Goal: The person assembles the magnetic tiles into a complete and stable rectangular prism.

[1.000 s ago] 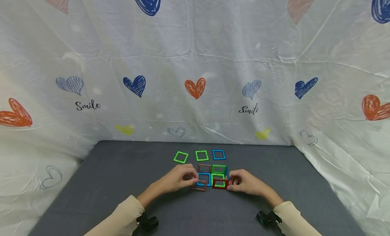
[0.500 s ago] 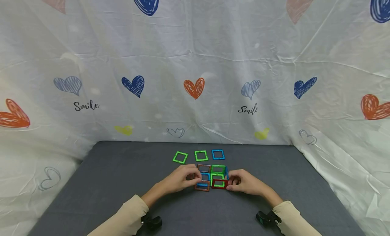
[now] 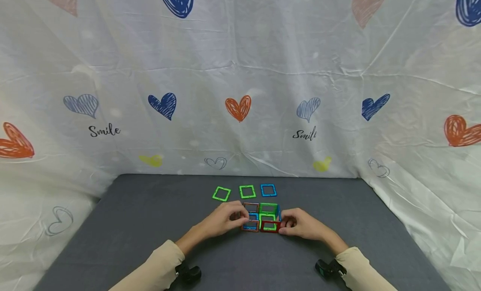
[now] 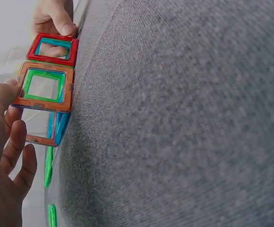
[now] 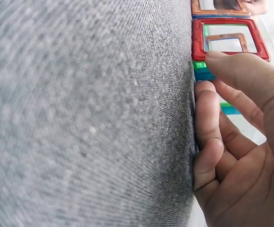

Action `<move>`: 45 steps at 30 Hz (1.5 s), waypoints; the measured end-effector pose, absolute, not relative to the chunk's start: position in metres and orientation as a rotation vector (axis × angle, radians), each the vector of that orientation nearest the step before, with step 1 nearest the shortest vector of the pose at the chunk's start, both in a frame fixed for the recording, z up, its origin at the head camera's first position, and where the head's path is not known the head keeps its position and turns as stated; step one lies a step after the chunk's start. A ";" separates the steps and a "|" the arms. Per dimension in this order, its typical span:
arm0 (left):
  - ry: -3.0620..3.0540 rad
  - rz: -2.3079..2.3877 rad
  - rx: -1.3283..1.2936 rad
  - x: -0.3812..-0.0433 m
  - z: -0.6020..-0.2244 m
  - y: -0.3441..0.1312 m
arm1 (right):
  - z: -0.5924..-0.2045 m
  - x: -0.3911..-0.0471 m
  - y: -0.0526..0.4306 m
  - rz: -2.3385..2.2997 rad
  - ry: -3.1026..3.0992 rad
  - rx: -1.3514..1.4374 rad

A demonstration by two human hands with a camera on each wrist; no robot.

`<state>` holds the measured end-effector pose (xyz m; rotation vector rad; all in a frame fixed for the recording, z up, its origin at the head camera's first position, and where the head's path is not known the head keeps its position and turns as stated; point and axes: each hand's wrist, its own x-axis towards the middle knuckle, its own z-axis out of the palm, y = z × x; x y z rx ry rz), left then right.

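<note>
An orange-brown square magnetic tile (image 4: 67, 90) stands upright at the front left of a small tile structure. My left hand (image 3: 226, 218) pinches it by its outer edge, thumb in front. Beside it stands a red magnetic tile (image 5: 198, 40), the two edge to edge. My right hand (image 3: 300, 224) holds the red tile at its right side, thumb on the edge and fingers behind. Within the structure are a green back tile (image 3: 268, 204), a blue right-side tile (image 3: 279, 213) and another orange-brown tile (image 3: 251, 204) at the back left. Blue and green tiles form the base, partly hidden.
Behind the structure, two loose green tiles (image 3: 247, 197) and one loose blue tile (image 3: 268, 195) lie on the dark grey tabletop (image 3: 158, 203). A white curtain (image 3: 203, 132) printed with hearts hangs round the table's back and sides.
My left hand has moved slightly right with the orange-brown tile, bringing it from in front of the structure up against the red tile. My right hand has stayed at the red tile.
</note>
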<state>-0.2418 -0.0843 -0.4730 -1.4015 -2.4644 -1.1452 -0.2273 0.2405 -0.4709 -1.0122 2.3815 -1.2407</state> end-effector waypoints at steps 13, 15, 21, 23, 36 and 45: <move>-2.484 -1.235 -1.424 -0.241 -0.474 -0.088 | -0.471 -0.228 0.241 -1.236 2.379 -1.008; -2.507 -1.235 -1.424 -0.241 -0.476 -0.090 | -0.471 -0.229 0.241 -1.238 2.376 -1.013; -2.552 -1.236 -1.420 -0.242 -0.478 -0.093 | -0.471 -0.230 0.242 -1.239 2.377 -1.005; -2.554 -1.242 -1.427 -0.241 -0.479 -0.094 | -0.471 -0.230 0.241 -1.240 2.375 -0.997; -2.515 -1.258 -1.446 -0.241 -0.481 -0.093 | -0.472 -0.230 0.241 -1.230 2.388 -1.012; -2.530 -1.311 -1.407 -0.240 -0.484 -0.092 | -0.472 -0.229 0.241 -1.249 2.374 -1.009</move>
